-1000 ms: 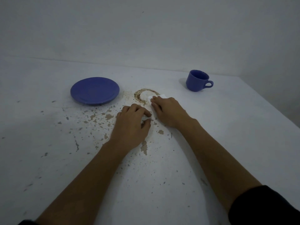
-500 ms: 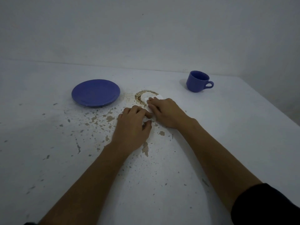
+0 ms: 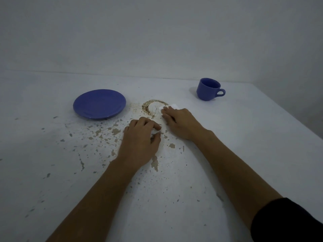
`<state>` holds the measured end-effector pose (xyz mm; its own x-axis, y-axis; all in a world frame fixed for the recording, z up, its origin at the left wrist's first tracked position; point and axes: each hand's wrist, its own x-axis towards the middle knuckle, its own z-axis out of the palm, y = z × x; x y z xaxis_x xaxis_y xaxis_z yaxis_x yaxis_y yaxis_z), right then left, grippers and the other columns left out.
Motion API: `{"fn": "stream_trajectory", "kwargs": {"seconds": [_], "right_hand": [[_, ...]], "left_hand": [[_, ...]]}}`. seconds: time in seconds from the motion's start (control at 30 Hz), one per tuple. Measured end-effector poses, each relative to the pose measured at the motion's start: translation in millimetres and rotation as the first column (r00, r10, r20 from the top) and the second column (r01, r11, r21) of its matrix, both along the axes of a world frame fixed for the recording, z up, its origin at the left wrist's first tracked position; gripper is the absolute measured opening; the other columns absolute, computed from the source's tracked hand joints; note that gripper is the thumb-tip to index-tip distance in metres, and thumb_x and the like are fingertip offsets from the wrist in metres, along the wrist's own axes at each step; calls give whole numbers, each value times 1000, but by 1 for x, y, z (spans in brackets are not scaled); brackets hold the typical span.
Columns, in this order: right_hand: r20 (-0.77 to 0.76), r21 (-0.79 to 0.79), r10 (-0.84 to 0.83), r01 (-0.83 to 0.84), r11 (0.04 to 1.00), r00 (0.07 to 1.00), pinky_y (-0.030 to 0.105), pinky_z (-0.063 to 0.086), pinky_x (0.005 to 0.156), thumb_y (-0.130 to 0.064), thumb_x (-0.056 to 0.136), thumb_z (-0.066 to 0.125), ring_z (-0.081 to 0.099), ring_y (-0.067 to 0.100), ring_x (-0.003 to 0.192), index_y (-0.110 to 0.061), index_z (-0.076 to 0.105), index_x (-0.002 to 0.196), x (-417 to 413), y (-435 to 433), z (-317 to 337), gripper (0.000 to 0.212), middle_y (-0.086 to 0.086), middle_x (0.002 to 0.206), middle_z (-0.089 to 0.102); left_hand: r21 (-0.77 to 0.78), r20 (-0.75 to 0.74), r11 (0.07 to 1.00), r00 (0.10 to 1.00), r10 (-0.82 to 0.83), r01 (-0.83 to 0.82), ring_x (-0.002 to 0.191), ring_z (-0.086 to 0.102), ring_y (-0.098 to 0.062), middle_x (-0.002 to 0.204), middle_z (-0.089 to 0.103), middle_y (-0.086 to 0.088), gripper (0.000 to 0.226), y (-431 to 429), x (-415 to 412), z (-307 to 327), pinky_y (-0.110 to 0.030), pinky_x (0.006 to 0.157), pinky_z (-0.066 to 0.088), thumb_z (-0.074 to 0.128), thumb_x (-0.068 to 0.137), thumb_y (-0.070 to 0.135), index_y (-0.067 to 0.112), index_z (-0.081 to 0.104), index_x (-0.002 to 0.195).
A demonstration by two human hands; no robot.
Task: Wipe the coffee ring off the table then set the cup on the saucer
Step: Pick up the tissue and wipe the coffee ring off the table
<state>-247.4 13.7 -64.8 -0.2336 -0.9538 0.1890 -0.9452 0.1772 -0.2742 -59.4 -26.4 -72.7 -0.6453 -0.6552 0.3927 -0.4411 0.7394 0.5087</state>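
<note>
A brown coffee ring [image 3: 148, 106] marks the white table [image 3: 244, 137] between a blue saucer [image 3: 99, 103] on the left and a blue cup [image 3: 208, 89] standing upright at the back right. My right hand [image 3: 180, 121] presses a white tissue [image 3: 163, 117] flat onto the right part of the ring; the ring's left arc still shows. My left hand [image 3: 139, 142] rests just in front of it, fingers curled down on the tissue's near end. Most of the tissue is hidden under the two hands.
Chipped paint patches and brown specks [image 3: 104, 135] scatter over the table in front of the saucer and around my hands. A plain wall [image 3: 157, 41] rises behind the table. The table's right edge [image 3: 288, 119] runs diagonally past the cup.
My right hand slid the tissue slightly left and back to the right across the ring. My left hand barely moved. Cup and saucer stayed put.
</note>
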Motion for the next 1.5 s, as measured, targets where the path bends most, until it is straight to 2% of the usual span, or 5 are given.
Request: {"fn": "stream_trajectory", "kwargs": {"seconds": [0.37, 0.57, 1.07, 1.27, 1.5], "right_hand": [[-42, -121, -93, 87, 989, 995, 35, 44, 73, -24, 101, 35, 56, 23, 75, -7, 62, 96, -2, -19, 3, 33, 10, 89, 66], [-35, 20, -43, 44, 999, 998, 28, 36, 99, -38, 102, 32, 58, 21, 116, -20, 52, 134, -25, 3, 4, 42, 4, 132, 62], [-20, 14, -33, 33, 999, 999, 36, 42, 102, -35, 102, 33, 60, 24, 113, -13, 58, 127, -23, -19, 12, 41, 8, 126, 65], [-31, -51, -42, 40, 998, 999, 39, 45, 76, -27, 102, 34, 60, 30, 80, -5, 59, 93, -9, -36, 12, 36, 7, 83, 64], [6, 21, 30, -30, 999, 1000, 32, 39, 102, -37, 102, 32, 59, 21, 117, -16, 56, 131, -30, -10, 14, 42, 5, 130, 63]], "left_hand": [[-3, 11, 1000, 1000, 5, -5, 108, 50, -16, 117, 61, 5, 23, -2, -1, -2, -35, 92, 45, 54, 90, 34, 26, 64, 109], [9, 0, 1000, 1000, -4, 4, 107, 50, -17, 116, 61, 4, 24, -2, 0, -2, -38, 93, 45, 54, 90, 32, 24, 65, 110], [17, -14, 1000, 1000, -3, 3, 109, 49, -15, 117, 60, 5, 22, -3, -1, -2, -36, 94, 44, 54, 90, 33, 26, 64, 109], [4, 12, 1000, 1000, 8, -8, 110, 47, -16, 119, 59, 5, 24, -3, -2, -2, -36, 92, 44, 53, 90, 36, 28, 63, 110], [3, 4, 1000, 1000, 3, -3, 109, 48, -15, 118, 59, 6, 25, -3, -1, -2, -35, 93, 45, 53, 90, 35, 27, 63, 111]]}}
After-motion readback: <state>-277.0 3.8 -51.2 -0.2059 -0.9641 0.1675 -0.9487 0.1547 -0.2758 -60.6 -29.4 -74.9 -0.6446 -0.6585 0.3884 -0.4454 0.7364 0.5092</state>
